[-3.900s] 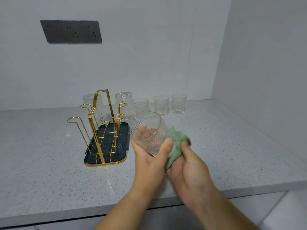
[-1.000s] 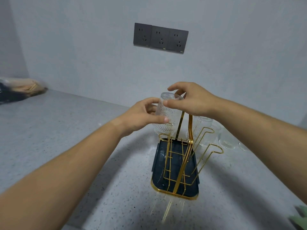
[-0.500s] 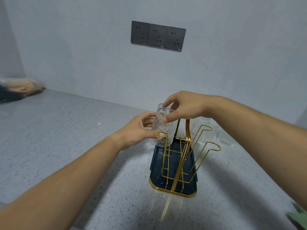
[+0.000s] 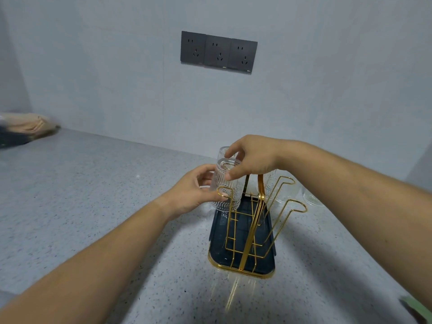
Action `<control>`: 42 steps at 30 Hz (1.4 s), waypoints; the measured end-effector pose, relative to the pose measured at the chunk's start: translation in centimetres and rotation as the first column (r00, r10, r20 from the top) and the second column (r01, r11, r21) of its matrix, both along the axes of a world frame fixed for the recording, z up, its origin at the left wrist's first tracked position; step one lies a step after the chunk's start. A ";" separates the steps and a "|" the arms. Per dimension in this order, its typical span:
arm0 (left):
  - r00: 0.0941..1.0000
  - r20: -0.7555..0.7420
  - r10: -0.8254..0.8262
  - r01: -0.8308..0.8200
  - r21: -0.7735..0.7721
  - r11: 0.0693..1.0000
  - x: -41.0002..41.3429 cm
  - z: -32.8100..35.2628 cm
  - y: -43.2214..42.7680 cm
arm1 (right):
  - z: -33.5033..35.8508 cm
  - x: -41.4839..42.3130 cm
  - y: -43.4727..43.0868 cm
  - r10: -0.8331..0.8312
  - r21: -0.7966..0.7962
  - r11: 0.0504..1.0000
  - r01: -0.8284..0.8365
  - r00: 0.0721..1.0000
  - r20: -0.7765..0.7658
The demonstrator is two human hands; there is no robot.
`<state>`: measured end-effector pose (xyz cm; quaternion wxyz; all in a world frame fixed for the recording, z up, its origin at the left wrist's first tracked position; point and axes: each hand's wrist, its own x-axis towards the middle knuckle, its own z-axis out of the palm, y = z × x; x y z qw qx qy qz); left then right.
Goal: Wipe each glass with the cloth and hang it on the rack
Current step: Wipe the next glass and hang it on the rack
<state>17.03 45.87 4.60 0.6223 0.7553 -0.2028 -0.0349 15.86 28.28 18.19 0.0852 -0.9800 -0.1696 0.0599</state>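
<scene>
A ribbed clear glass (image 4: pixel 225 185) is upside down over a left-side prong of the gold wire rack (image 4: pixel 251 220). My left hand (image 4: pixel 195 191) grips its side near the rim, and my right hand (image 4: pixel 251 157) pinches its upturned base from above. Another inverted glass (image 4: pixel 272 183) hangs on the rack's far right side, partly hidden by my right wrist. The green cloth (image 4: pixel 418 308) lies on the counter at the bottom right corner.
The rack stands in a dark blue tray (image 4: pixel 216 242) with a gold rim. More glasses (image 4: pixel 312 198) sit behind the rack to the right. Folded fabric (image 4: pixel 25 127) lies far left. Grey sockets (image 4: pixel 218 52) are on the wall.
Both hands have lowered the upside-down glass further onto the rack's left prong. Earlier the cloth was in my right hand against the glass; now it lies on the counter.
</scene>
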 end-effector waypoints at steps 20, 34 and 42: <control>0.956 0.109 0.274 -0.266 -0.080 0.961 -4.1 6.4 -0.5 | -0.5 -7.8 -15.6 -0.340 0.623 0.766 0.157 0.922 0.185; 0.985 0.050 -0.163 0.162 0.007 0.987 -10.9 11.7 -21.6 | -7.9 -12.9 -31.3 -0.521 0.716 0.553 0.427 0.847 -0.104; 0.980 -0.180 -0.079 0.117 0.209 0.971 -4.3 1.7 -31.8 | -12.6 -8.5 -36.8 -0.554 0.789 0.387 0.476 0.805 -0.214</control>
